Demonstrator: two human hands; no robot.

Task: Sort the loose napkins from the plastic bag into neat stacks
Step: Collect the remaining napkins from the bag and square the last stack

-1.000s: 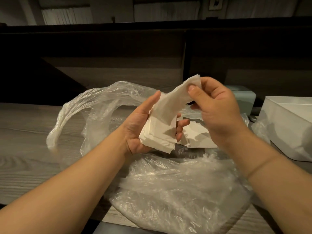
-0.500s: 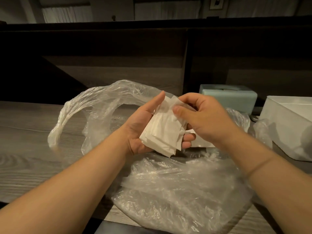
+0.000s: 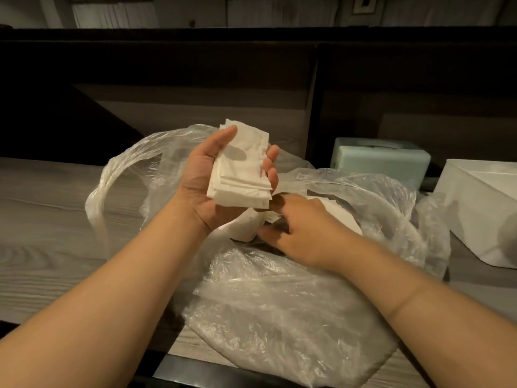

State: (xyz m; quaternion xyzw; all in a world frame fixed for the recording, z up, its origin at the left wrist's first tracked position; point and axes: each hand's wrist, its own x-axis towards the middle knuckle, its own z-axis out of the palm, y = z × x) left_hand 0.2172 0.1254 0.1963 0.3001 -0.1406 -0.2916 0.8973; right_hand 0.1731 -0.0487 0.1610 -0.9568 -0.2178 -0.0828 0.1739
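A crumpled clear plastic bag [image 3: 279,303] lies open on the grey wood-grain table [image 3: 42,219]. My left hand [image 3: 207,180] is raised above the bag, palm up, and holds a stack of folded white napkins [image 3: 243,169] between thumb and curled fingers. My right hand [image 3: 302,233] reaches down into the bag's mouth, its fingers on the loose white napkins [image 3: 243,228] lying there. More white napkins [image 3: 341,214] show inside the bag behind that hand. Whether the right fingers grip a napkin is not visible.
A pale green tissue box [image 3: 380,161] stands behind the bag at the right. A white open box [image 3: 481,203] sits at the far right edge. A dark panelled wall rises behind the table, and the table's near edge runs below the bag.
My right hand laid the napkin it held onto the stack, let go and dropped into the bag. My left hand has lifted the stack a little higher.
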